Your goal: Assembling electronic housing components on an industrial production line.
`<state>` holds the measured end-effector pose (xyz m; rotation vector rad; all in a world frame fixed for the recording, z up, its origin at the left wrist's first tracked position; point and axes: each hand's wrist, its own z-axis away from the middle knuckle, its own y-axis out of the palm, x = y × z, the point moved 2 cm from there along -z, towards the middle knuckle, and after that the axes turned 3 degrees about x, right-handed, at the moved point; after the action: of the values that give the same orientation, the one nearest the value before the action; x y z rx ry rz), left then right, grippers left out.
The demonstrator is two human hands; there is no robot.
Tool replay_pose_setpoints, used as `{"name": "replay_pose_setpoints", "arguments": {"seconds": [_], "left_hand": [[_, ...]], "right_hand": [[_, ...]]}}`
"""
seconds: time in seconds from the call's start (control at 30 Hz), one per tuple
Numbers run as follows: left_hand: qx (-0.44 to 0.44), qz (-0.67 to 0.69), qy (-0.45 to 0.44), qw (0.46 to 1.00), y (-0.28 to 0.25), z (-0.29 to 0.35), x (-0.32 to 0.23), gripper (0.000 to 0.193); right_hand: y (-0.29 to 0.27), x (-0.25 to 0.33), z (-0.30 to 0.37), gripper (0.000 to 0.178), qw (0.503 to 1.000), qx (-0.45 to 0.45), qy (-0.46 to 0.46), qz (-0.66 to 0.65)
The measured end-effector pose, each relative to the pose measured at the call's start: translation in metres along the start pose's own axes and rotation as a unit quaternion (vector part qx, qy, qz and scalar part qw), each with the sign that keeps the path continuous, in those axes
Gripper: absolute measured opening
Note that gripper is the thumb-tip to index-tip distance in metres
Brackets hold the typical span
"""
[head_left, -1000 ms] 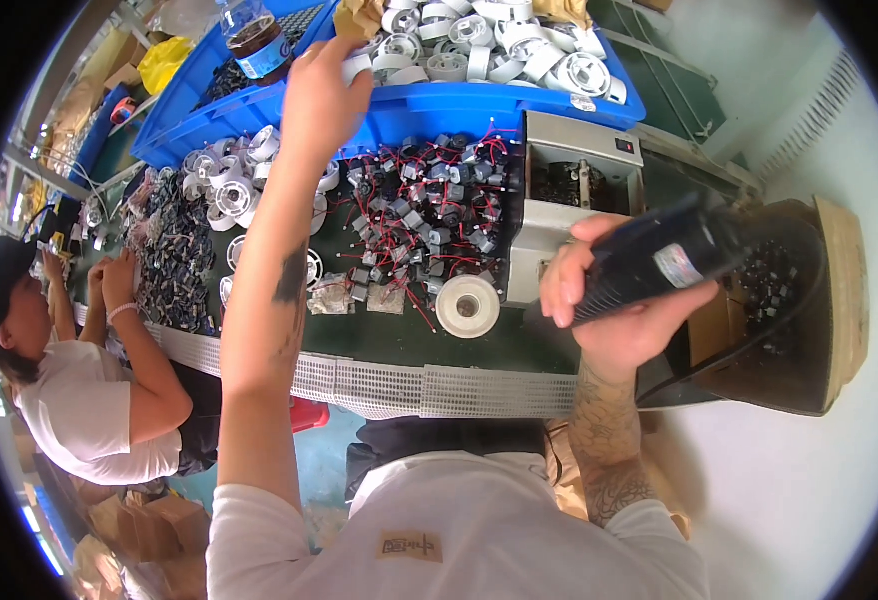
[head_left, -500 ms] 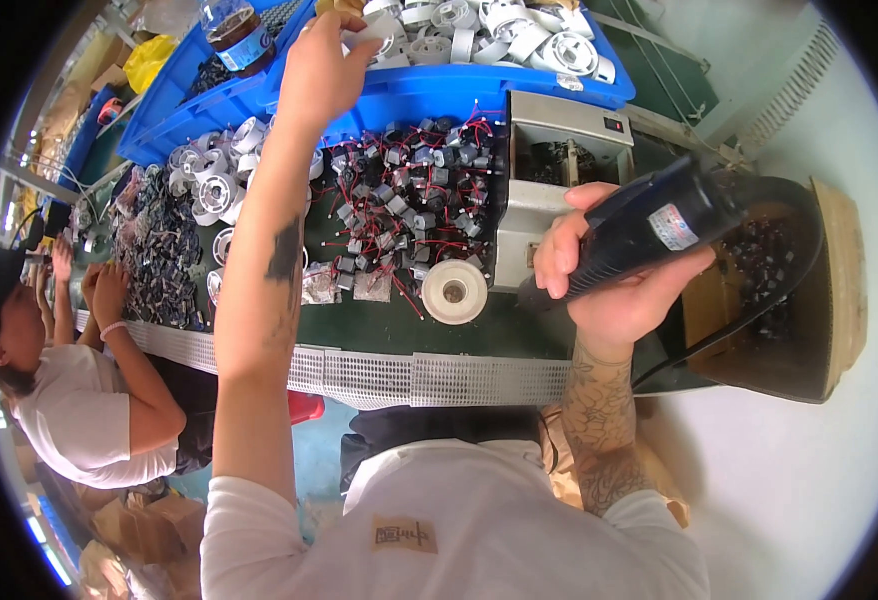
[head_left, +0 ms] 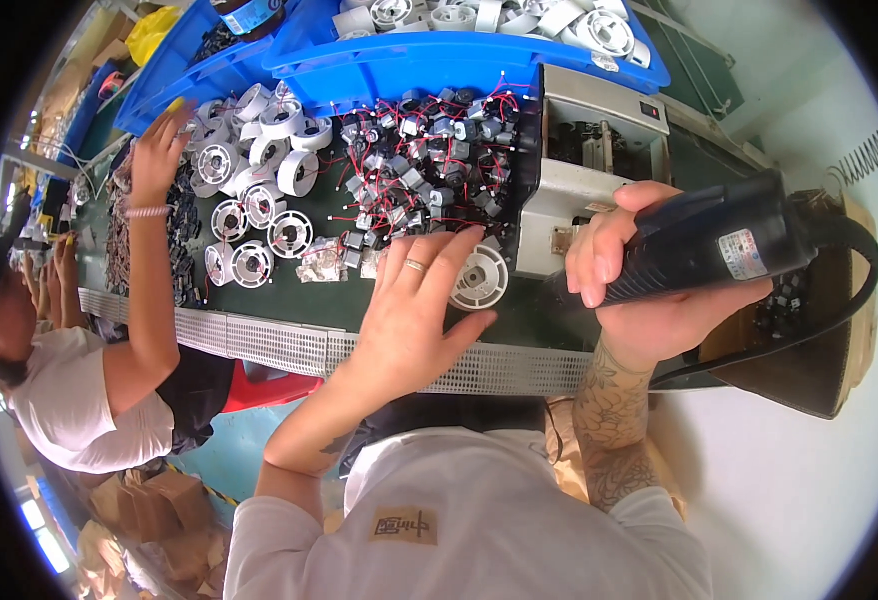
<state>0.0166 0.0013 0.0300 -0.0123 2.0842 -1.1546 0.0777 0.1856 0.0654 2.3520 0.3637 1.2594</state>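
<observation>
In my right hand [head_left: 674, 300] is a thick black corded electric screwdriver [head_left: 699, 240], my fingers wrapped round its ribbed grip. Its dark front end points left and down, low over the table; the tip is blurred. My left hand [head_left: 409, 310] is open at the left side of a round white spoked housing [head_left: 479, 278] on the table edge. The index finger reaches its upper rim and the thumb lies below it; whether they touch cannot be made out. Small grey motors with red wires [head_left: 429, 160] lie heaped just beyond.
White round housings [head_left: 259, 165] lie left of the motors. A blue bin [head_left: 459, 55] of more housings stands behind. A pale machine [head_left: 599, 180] sits at right, beside a cardboard box [head_left: 809, 370]. At left, a co-worker's hand [head_left: 159, 150] reaches over dark parts.
My left hand has come back from the blue bin to the table edge. A spoked face now shows where a plain white ring lay. The co-worker's arm has reached forward.
</observation>
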Motion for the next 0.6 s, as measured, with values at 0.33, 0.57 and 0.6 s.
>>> {"name": "replay_pose_setpoints", "arguments": {"seconds": [0.33,0.57,0.6], "left_hand": [[-0.012,-0.157,0.089,0.983,-0.041,-0.036,0.065,0.038],[-0.045,-0.098,0.168,0.980,-0.040,-0.053,0.070,0.022],[-0.074,-0.022,0.136,0.988,-0.042,-0.053,0.069,0.017]], "right_hand": [[-0.006,0.001,0.002,0.111,0.999,-0.012,0.031,0.005],[-0.007,0.000,0.001,0.113,0.999,-0.018,0.026,0.008],[-0.007,-0.001,0.000,0.113,1.000,-0.016,0.024,0.011]]}}
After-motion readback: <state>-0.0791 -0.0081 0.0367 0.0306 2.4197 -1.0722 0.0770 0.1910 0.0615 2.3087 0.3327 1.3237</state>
